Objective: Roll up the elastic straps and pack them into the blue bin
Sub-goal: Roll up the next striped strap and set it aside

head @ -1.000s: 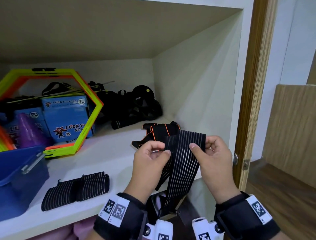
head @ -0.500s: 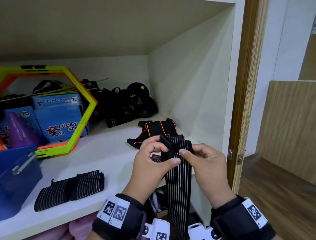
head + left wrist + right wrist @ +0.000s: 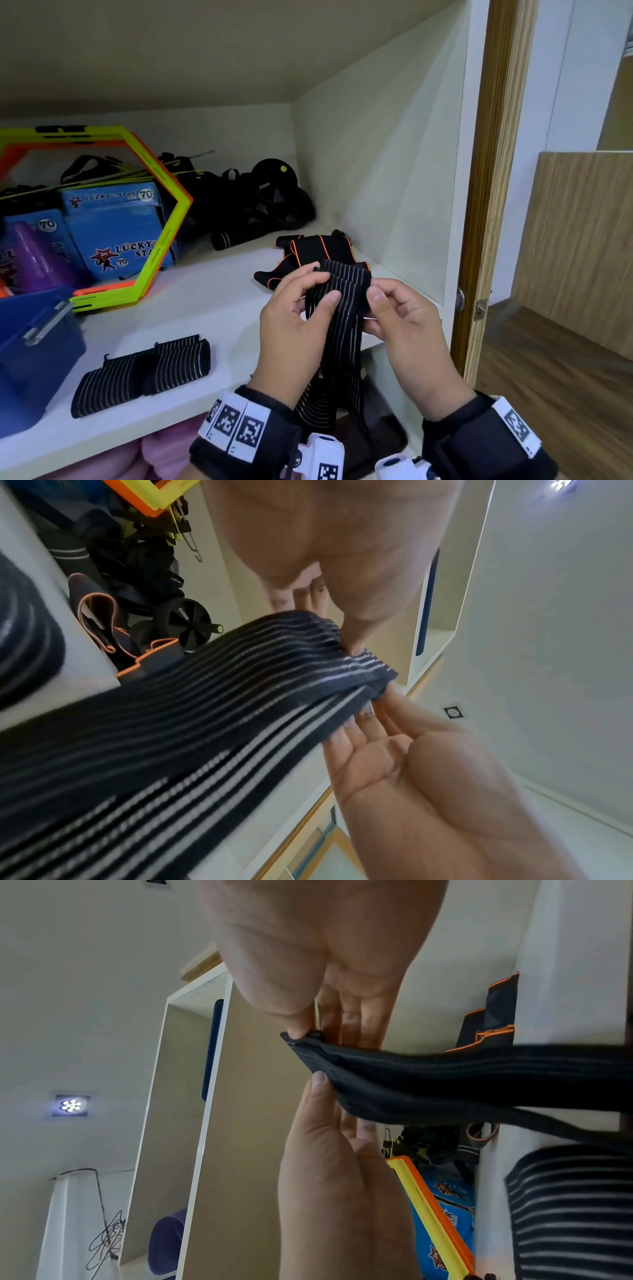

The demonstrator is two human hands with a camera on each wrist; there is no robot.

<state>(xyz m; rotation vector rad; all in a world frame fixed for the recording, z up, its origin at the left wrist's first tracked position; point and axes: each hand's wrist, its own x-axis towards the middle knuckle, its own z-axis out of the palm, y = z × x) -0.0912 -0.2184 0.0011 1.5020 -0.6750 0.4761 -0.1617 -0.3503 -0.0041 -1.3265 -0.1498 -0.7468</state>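
I hold a black elastic strap [image 3: 342, 308] with thin pale stripes upright over the front edge of the white shelf [image 3: 205, 308]. My left hand [image 3: 323, 286] pinches its folded top end from the left, and my right hand [image 3: 373, 305] pinches it from the right. The long tail hangs down between my wrists. The left wrist view shows the strap [image 3: 205, 710] under my left thumb. In the right wrist view the strap's [image 3: 445, 1074] end sits between my right thumb and fingers. A second striped strap [image 3: 144, 373] lies loosely folded on the shelf. The blue bin [image 3: 30, 353] stands at the far left.
A black brace with orange trim [image 3: 315, 253] lies just behind my hands. Further back are black gear [image 3: 260, 202], blue boxes [image 3: 113, 233], a yellow and orange hexagon ring [image 3: 161, 219] and a purple cone [image 3: 34, 263]. A wooden door frame [image 3: 489, 205] bounds the shelf on the right.
The strap's top was spread wide between my hands; it is now narrower, with its end folded over. Both hands have moved closer together.
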